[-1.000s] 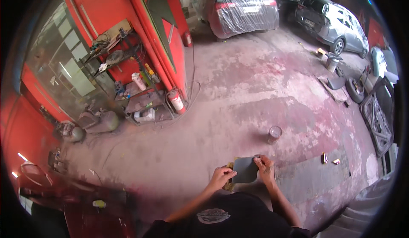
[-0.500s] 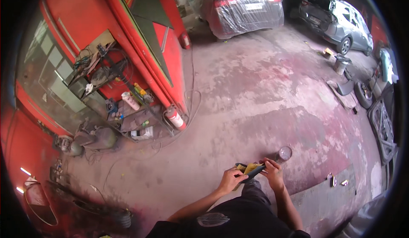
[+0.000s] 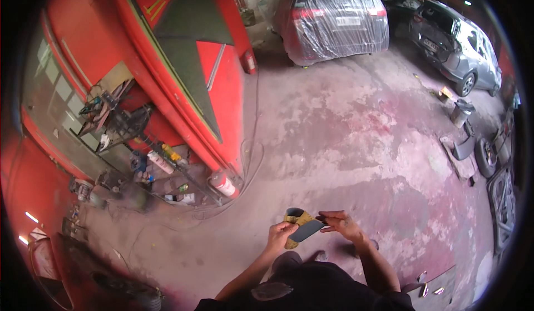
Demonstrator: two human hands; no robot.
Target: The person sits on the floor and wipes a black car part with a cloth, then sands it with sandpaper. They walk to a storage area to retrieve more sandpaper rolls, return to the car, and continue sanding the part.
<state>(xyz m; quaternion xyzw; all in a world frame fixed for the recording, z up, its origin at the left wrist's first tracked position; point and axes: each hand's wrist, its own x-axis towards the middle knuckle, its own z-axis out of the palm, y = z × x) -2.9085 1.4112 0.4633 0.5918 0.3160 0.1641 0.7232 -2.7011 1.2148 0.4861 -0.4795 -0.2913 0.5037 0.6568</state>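
Observation:
A piece of sandpaper [image 3: 306,230], dark grey on its abrasive face and mottled yellow-brown on its back, is held up in front of my body. One end bends over into a loop at the top, and the yellow-brown back shows near the fold. My left hand [image 3: 282,234] pinches its left side, thumb on the grey face. At the right edge, my right hand [image 3: 342,225] has its fingers fairly straight, with the sheet's dark corner between them. A round can [image 3: 374,245] on the floor is mostly hidden behind my right forearm.
Ahead stands a car wrapped in plastic film [image 3: 339,27], with a silver car [image 3: 461,49] to its right. A shelf rack [image 3: 125,122], fire extinguisher [image 3: 223,184] and loose hose [image 3: 258,149] lie left. Car parts [image 3: 461,149] rest at right; a flat board [image 3: 442,280] lies lower right.
The sandpaper has opened out and turned, showing more of its grey face. Both hands have shifted left in the picture, and my right fingers have straightened. The view has also moved.

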